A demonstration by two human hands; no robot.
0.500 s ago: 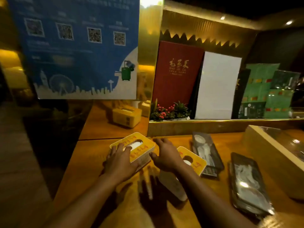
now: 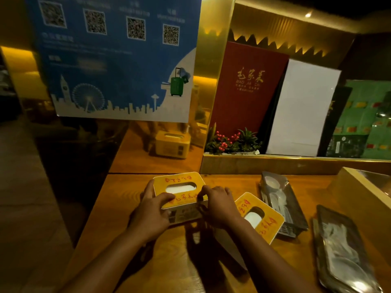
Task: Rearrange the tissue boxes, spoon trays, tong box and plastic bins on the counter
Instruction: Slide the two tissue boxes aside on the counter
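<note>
A yellow-topped tissue box [image 2: 179,188] sits on the wooden counter [image 2: 127,208] near its far left corner. My left hand [image 2: 151,214] grips its left and near side, thumb on the top. My right hand [image 2: 219,205] grips its right near corner. A second yellow tissue box [image 2: 259,216] lies angled just right of my right wrist. Two dark spoon trays wrapped in clear film hold white spoons: one [image 2: 279,199] beside the second box, another [image 2: 342,250] at the near right.
A pale wooden box [image 2: 359,191] stands at the right edge. A raised gold ledge [image 2: 275,164] carries a red-berry plant [image 2: 230,142], a red menu [image 2: 247,87] and other menus. A blue QR poster [image 2: 118,60] on glass blocks the far left. The counter's left edge drops to the floor.
Both hands closed onto the left tissue box, which now sits squarer to the counter edge and slightly farther away. The second box and the trays stayed put.
</note>
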